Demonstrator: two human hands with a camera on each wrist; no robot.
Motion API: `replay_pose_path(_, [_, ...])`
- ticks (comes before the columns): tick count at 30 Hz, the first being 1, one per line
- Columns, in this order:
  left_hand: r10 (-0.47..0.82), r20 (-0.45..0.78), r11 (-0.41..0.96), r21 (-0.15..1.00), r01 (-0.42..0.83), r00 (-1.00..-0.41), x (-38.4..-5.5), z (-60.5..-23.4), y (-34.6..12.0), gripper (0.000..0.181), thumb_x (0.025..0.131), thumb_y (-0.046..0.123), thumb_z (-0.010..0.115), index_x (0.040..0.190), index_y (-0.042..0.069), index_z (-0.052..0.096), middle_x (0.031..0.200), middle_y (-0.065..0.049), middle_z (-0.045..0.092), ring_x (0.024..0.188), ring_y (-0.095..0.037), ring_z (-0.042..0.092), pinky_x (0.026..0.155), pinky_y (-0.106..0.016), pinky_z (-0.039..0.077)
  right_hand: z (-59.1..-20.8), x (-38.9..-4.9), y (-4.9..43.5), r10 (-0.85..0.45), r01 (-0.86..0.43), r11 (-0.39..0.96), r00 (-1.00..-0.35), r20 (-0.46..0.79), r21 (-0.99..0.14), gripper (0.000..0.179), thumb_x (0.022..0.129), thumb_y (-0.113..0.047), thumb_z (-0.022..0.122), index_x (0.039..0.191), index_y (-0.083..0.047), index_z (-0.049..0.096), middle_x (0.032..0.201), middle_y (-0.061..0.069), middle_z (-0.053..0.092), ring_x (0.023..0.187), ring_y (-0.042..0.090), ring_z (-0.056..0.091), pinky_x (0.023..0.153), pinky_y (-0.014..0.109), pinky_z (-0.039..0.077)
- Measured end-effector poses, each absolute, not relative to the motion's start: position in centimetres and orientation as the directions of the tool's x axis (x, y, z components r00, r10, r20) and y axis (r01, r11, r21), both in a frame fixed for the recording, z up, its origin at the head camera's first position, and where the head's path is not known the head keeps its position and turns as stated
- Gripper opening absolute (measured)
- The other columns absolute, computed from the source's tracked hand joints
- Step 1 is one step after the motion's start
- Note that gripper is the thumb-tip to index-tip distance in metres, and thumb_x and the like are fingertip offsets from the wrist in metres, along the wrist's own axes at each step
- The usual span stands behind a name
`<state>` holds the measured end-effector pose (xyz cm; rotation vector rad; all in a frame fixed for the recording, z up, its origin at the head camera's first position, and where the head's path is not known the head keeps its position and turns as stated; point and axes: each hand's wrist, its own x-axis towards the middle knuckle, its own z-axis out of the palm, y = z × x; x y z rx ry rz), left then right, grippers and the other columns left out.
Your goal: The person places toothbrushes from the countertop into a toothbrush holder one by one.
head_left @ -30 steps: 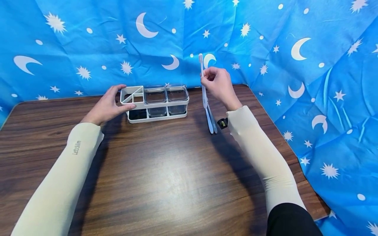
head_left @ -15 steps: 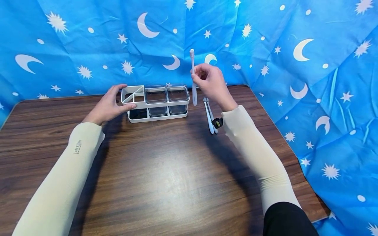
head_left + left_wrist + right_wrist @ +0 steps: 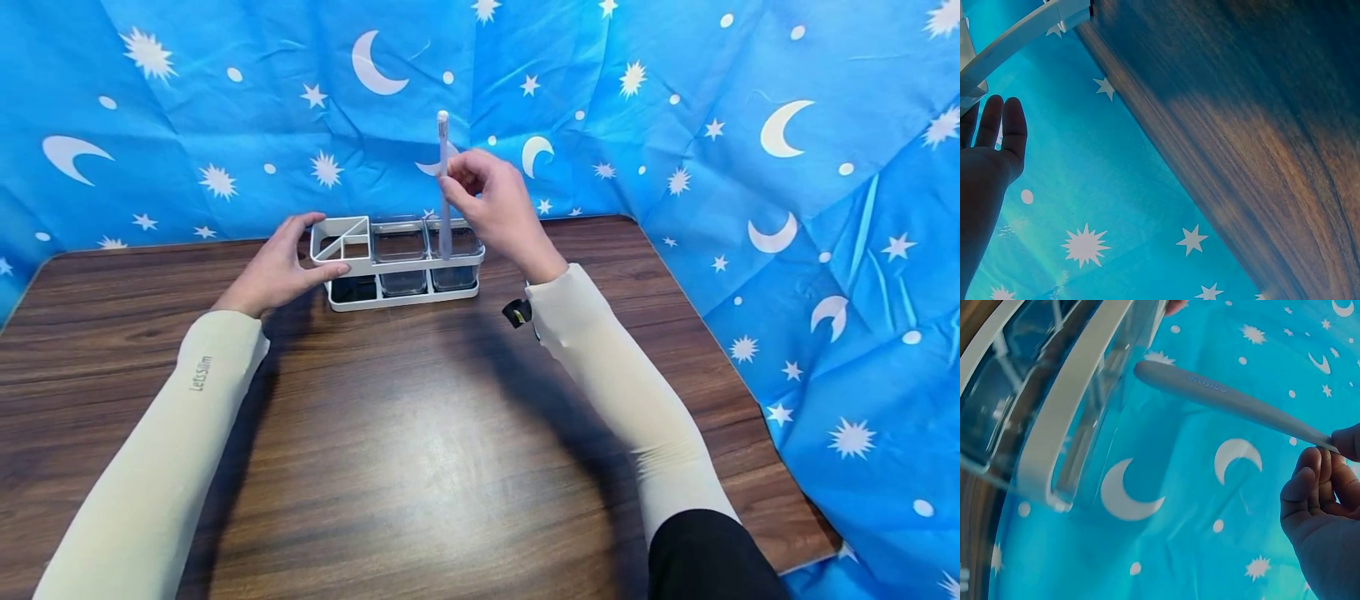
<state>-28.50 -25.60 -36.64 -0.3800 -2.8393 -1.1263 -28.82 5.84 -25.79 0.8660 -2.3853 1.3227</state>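
A white two-tier toothbrush holder (image 3: 405, 306) with clear cups (image 3: 397, 242) stands at the table's back edge. My left hand (image 3: 273, 262) grips its left end, thumb across the front and fingers at the back. In the left wrist view those fingers (image 3: 1014, 125) reach up beside the white rim (image 3: 1016, 44). My right hand (image 3: 501, 208) pinches a pale toothbrush (image 3: 444, 154) between thumb and fingers. It is upright, bristles up, its handle end overlapping the right-hand cup. The right wrist view shows the handle (image 3: 1229, 400) pointing toward the holder, its end just beside the clear wall.
A blue cloth (image 3: 645, 100) with moons and stars hangs right behind the wooden table (image 3: 420, 433) and along its right side. A small black device (image 3: 517, 313) sits at my right cuff. My right sleeve (image 3: 600, 367) hides the spot where two toothbrushes lay.
My right hand has lifted the toothbrush and carried it left, from above the two other toothbrushes to the holder's right cup. The left hand stays on the holder.
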Motion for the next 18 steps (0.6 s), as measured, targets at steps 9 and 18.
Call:
replay_pose_path(9, [0.190,0.133,0.704,0.672,0.229,-0.973,-28.5,-36.6,-25.4,0.095,0.079,0.053,0.070,0.151,0.015,0.020,0.148,-0.016,0.024,0.117,-0.036,0.035,0.096,-0.058,0.030,-25.7,-28.3,3.0,-0.383,-0.690,0.299,-0.719,0.580,-0.659,0.016,0.095,-0.015,0.058,0.105,-0.005,0.066,0.088,-0.001,0.056,0.075,0.011,0.051,0.068,0.025,0.045])
replay_pose_path(18, [0.178,0.139,0.706,0.672,0.225,-0.974,-28.4,-36.7,-25.4,0.095,0.079,0.053,0.070,0.150,0.013,0.020,0.148,-0.015,0.026,0.118,-0.035,0.034,0.096,-0.057,0.031,-26.1,-28.0,0.0,-0.399,-0.741,0.258,-0.666,0.630,-0.620,0.017,0.095,-0.015,0.058,0.103,-0.004,0.068,0.089,0.001,0.058,0.072,0.013,0.050,0.065,0.025,0.043])
